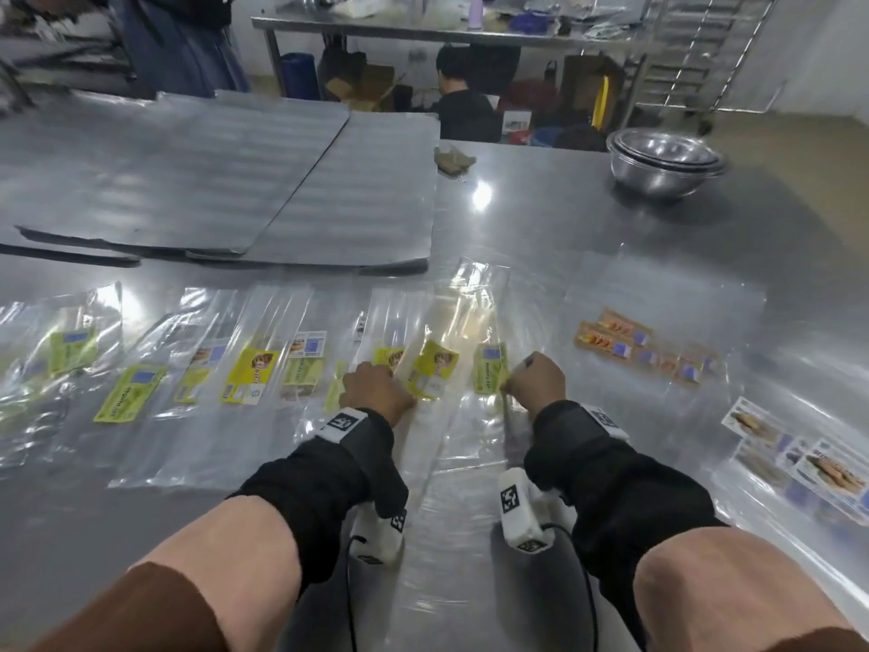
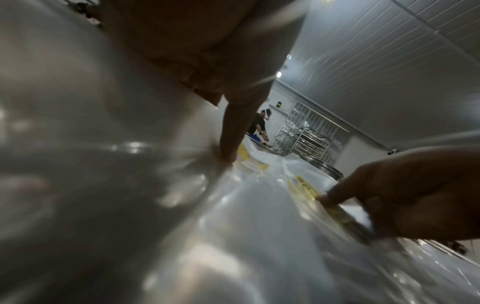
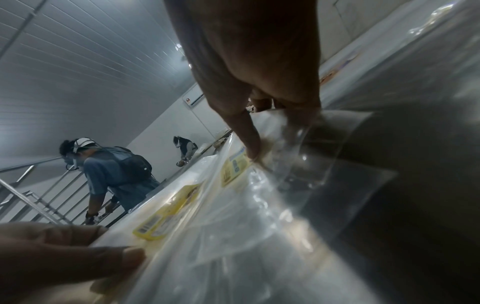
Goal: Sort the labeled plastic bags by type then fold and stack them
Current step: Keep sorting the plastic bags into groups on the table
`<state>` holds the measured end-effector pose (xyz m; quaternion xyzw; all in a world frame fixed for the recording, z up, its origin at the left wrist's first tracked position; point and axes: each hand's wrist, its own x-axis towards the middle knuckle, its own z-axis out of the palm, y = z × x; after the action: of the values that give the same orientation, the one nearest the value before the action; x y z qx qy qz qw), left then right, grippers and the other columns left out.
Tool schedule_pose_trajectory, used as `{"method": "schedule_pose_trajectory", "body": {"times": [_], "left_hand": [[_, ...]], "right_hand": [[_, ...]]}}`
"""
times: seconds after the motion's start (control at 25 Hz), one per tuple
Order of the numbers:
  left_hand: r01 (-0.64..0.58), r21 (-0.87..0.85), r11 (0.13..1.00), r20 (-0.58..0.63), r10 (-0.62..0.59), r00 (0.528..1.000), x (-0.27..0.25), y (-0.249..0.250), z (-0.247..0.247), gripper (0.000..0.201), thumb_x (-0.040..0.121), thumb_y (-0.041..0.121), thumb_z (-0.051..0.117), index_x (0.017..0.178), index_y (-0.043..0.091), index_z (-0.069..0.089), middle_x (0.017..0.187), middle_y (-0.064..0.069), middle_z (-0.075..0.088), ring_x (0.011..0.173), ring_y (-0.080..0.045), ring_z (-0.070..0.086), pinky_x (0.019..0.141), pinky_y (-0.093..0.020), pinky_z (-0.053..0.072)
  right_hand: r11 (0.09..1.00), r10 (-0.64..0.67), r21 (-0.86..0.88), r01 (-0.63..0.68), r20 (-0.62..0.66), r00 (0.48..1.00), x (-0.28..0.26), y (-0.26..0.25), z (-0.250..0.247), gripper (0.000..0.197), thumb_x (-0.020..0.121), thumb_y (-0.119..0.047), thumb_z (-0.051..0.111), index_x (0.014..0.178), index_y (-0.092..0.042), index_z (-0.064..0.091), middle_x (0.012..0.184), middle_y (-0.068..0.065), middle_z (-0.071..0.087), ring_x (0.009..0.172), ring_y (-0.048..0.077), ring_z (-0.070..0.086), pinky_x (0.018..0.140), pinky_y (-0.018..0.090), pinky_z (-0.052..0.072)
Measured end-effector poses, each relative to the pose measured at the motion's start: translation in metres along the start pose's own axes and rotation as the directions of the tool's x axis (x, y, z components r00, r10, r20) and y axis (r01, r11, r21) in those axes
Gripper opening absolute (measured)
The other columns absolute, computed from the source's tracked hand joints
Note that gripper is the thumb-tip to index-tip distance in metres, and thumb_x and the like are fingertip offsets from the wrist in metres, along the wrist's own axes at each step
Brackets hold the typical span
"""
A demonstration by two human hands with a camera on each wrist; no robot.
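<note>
Both hands, left hand and right hand, pinch a green-labelled bag on the steel worktop; sorted rows lie flat, apparently none folded or stacked.

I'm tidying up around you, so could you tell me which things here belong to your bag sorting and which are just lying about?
In use:
green-label bags
yellow-label bags
orange-label bags
photo-label bags

Lying about:
steel bowls
metal sheets
crumpled brown paper

Stacked steel bowls far right, flat grey sheets far left, person crouching behind table
</note>
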<state>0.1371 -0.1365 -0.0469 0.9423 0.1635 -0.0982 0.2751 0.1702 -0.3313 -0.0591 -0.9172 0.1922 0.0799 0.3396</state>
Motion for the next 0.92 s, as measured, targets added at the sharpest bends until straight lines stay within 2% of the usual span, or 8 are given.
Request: {"method": "schedule_pose_trajectory", "body": {"times": [0.08, 0.24, 0.36, 0.48, 0.56, 0.68, 0.8, 0.92], "left_hand": [[-0.035, 0.042, 0.999, 0.012, 0.034, 0.999, -0.002, 0.003, 0.008, 0.04, 0.083, 0.028, 0.067, 0.113, 0.005, 0.056, 0.124, -0.01, 0.049, 0.12, -0.032, 0.042, 0.096, -0.043, 0.042], [-0.079, 0.028, 0.997, 0.01, 0.078, 0.997, -0.004, 0.006, 0.016, 0.043, 0.082, 0.029, 0.068, 0.118, 0.01, 0.055, 0.133, -0.011, 0.043, 0.122, -0.029, 0.043, 0.098, -0.04, 0.04], [-0.011, 0.146, 0.989, -0.007, 0.012, 1.0, -0.001, 0.004, 0.012, 0.049, 0.082, 0.039, 0.066, 0.125, 0.019, 0.052, 0.146, -0.009, 0.027, 0.134, -0.03, 0.026, 0.107, -0.042, 0.026], [-0.01, 0.157, 0.988, 0.0, 0.01, 1.0, 0.005, 0.003, 0.006, 0.047, 0.082, 0.035, 0.067, 0.123, 0.018, 0.054, 0.134, -0.01, 0.042, 0.126, -0.03, 0.039, 0.103, -0.041, 0.031], [-0.036, 0.045, 0.998, -0.047, 0.038, 0.998, 0.01, 0.0, 0.001, 0.037, 0.084, 0.024, 0.065, 0.118, 0.013, 0.058, 0.124, -0.013, 0.05, 0.117, -0.032, 0.049, 0.098, -0.04, 0.039], [-0.097, -0.136, 0.986, -0.159, 0.075, 0.984, 0.018, -0.01, -0.016, 0.028, 0.086, 0.012, 0.061, 0.113, 0.006, 0.06, 0.122, -0.013, 0.051, 0.111, -0.033, 0.053, 0.092, -0.036, 0.043], [-0.094, -0.176, 0.98, -0.154, 0.067, 0.986, 0.024, -0.026, -0.03, 0.023, 0.084, 0.009, 0.064, 0.107, 0.004, 0.062, 0.113, -0.017, 0.061, 0.102, -0.033, 0.057, 0.082, -0.034, 0.044], [0.008, -0.334, 0.943, -0.129, -0.054, 0.99, 0.027, -0.044, -0.042, 0.033, 0.079, 0.007, 0.071, 0.108, 0.006, 0.055, 0.108, -0.016, 0.061, 0.097, -0.03, 0.057, 0.078, -0.031, 0.04]], "right_hand": [[1.0, -0.001, 0.022, 0.001, -0.012, 1.0, 0.002, 0.003, 0.0, 0.021, 0.085, -0.001, 0.057, 0.072, -0.01, 0.042, 0.089, 0.01, 0.052, 0.084, 0.023, 0.047, 0.069, 0.027, 0.036], [1.0, -0.003, -0.009, 0.003, 0.006, 1.0, 0.007, 0.006, 0.0, 0.034, 0.084, -0.003, 0.059, 0.065, -0.015, 0.035, 0.073, 0.002, 0.046, 0.083, 0.022, 0.047, 0.066, 0.027, 0.035], [0.999, -0.005, -0.034, 0.006, 0.028, 1.0, 0.009, 0.005, -0.001, 0.036, 0.083, -0.003, 0.062, 0.065, -0.015, 0.034, 0.068, -0.002, 0.038, 0.083, 0.021, 0.045, 0.056, 0.025, 0.031], [0.999, 0.002, -0.045, -0.001, 0.033, 0.999, 0.011, 0.004, -0.001, 0.036, 0.083, -0.004, 0.063, 0.065, -0.015, 0.035, 0.068, -0.002, 0.038, 0.084, 0.021, 0.045, 0.066, 0.027, 0.035], [1.0, 0.01, -0.011, -0.01, 0.023, 1.0, 0.012, 0.006, 0.0, 0.034, 0.085, -0.004, 0.062, 0.065, -0.015, 0.036, 0.069, -0.001, 0.042, 0.086, 0.022, 0.048, 0.072, 0.029, 0.04], [0.999, -0.001, 0.037, 0.0, 0.017, 1.0, 0.011, 0.008, -0.002, 0.032, 0.088, -0.004, 0.059, 0.066, -0.015, 0.039, 0.075, 0.002, 0.05, 0.095, 0.027, 0.056, 0.086, 0.036, 0.048], [1.0, -0.007, 0.021, 0.006, 0.033, 0.999, 0.009, 0.007, -0.007, 0.033, 0.085, -0.004, 0.065, 0.067, -0.015, 0.039, 0.09, 0.009, 0.054, 0.094, 0.025, 0.054, 0.089, 0.036, 0.046], [0.996, 0.013, 0.093, -0.018, 0.046, 0.999, 0.009, 0.006, -0.012, 0.033, 0.083, -0.002, 0.066, 0.067, -0.014, 0.04, 0.092, 0.012, 0.056, 0.099, 0.029, 0.057, 0.094, 0.04, 0.047]]}}
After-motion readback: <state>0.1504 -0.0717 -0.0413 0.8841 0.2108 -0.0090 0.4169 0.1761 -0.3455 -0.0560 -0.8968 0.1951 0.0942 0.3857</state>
